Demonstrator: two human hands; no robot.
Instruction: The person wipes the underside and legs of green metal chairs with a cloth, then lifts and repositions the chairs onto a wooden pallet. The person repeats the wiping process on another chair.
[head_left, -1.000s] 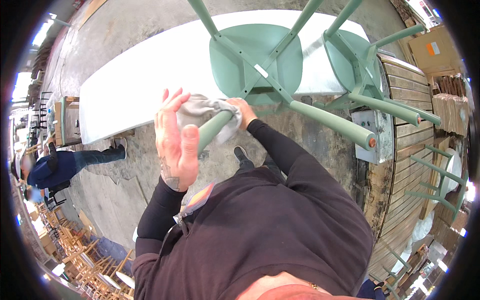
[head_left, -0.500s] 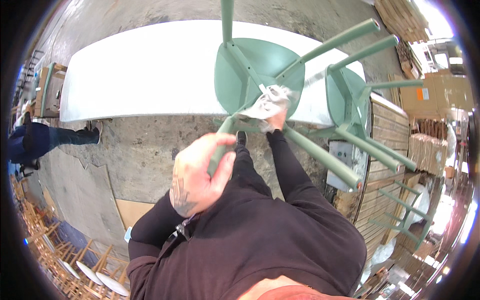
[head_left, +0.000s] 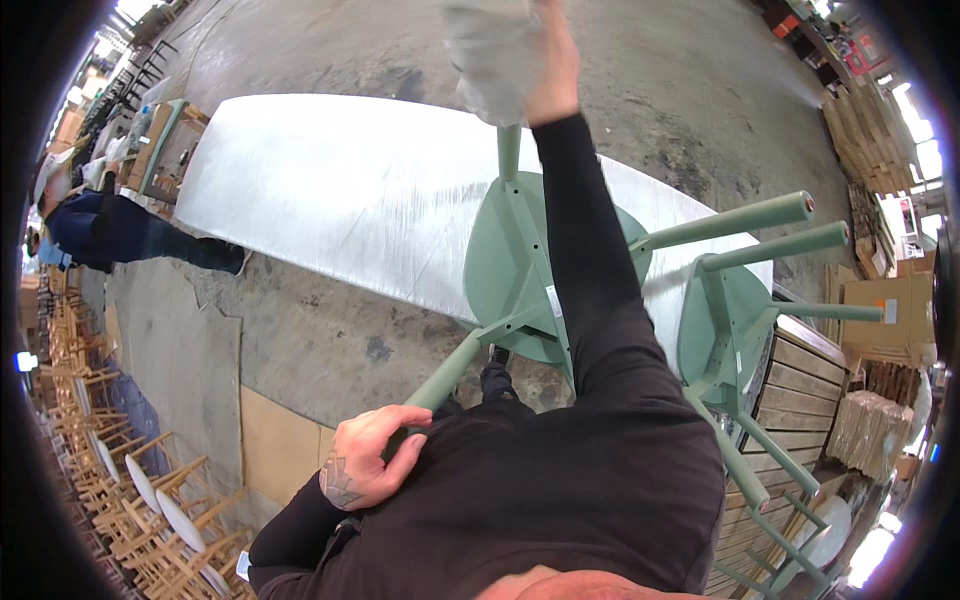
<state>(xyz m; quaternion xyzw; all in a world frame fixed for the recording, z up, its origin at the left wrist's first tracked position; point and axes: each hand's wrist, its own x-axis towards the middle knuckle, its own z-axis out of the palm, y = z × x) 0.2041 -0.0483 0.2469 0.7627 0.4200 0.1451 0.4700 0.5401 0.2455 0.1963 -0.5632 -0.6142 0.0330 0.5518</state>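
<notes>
A green chair lies upside down on a long white table, its legs pointing up and toward me. My left hand is closed around the end of the nearest leg, close to my chest. My right hand reaches far forward and grips a grey cloth at the tip of the far leg. A second green chair sits upside down just to the right of the first.
Another person in dark blue clothes stands at the table's left end. Wooden chairs are stacked at lower left. A slatted wooden pallet and cardboard boxes lie to the right. Concrete floor surrounds the table.
My right hand has carried the cloth from the near leg up along the chair to the far leg's tip. My left hand has dropped to grip the near leg's end.
</notes>
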